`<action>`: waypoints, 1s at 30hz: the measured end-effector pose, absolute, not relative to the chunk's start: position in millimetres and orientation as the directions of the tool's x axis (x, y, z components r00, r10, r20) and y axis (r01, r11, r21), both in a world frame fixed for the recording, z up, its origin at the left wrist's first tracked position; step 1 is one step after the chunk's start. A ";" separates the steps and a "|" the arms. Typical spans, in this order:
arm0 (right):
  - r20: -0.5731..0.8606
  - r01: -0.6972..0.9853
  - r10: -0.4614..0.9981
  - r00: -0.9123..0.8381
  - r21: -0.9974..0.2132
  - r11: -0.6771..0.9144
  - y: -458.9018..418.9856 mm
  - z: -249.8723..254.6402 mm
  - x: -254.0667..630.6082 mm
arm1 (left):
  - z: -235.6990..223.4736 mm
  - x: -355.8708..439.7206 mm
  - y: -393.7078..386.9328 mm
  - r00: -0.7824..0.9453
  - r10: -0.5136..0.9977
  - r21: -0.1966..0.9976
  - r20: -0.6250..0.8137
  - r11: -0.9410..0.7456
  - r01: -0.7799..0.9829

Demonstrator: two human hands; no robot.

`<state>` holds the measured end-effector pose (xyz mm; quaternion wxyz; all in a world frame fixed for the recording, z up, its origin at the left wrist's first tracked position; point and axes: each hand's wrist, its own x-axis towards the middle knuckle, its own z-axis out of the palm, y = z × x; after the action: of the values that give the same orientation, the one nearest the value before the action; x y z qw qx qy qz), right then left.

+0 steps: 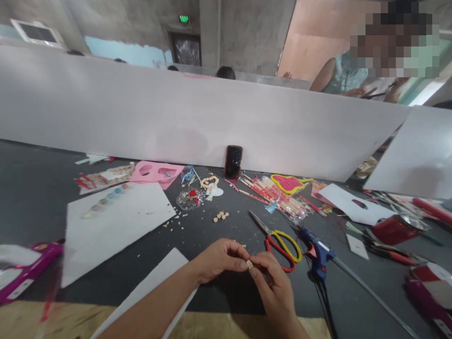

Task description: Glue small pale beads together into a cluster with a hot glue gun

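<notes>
Between the fingertips of both hands is a small cluster of pale beads (249, 264), partly covered by the fingers. My left hand (226, 259) pinches it from the left, thumb and index finger together. From the other side my right hand (270, 278) grips it, fingers curled. Beyond the hands lies another little group of pale beads (221, 216). Scissors (278, 240) with one red and one yellow handle rest just past my right hand. A blue glue gun (319, 256) lies farther right, a long clear glue stick (370, 294) extending from its back.
A phone (233, 161) leans against the white partition (197, 117). Red-patterned sticks (268, 193), a beaded ring (209, 182) and pink cut-out foam (157, 173) lie along the back. White sheets (106, 230) cover the left side. A red can (395, 229) lies right. Behind the partition is another person (342, 77).
</notes>
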<state>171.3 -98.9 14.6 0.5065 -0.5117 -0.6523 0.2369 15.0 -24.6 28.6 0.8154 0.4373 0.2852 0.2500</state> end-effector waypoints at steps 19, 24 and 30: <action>0.432 0.468 0.901 0.035 -0.804 0.367 -96.7 12.5 172.4 | 29.1 16.4 -26.5 0.744 0.623 0.842 -0.241 0.516 -0.159; 0.433 0.482 0.900 0.039 -0.797 0.363 -96.3 8.9 172.0 | 30.9 16.2 -26.1 0.727 0.637 0.869 -0.257 0.481 -0.115; 0.462 0.491 0.886 0.032 -0.780 0.389 -96.7 9.6 171.1 | 28.9 16.4 -25.5 0.730 0.635 0.868 -0.251 0.482 -0.120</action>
<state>171.1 -96.7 9.6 0.4994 -0.5161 -0.6671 0.1981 16.4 -25.5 28.9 0.8124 0.4529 0.2843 0.2324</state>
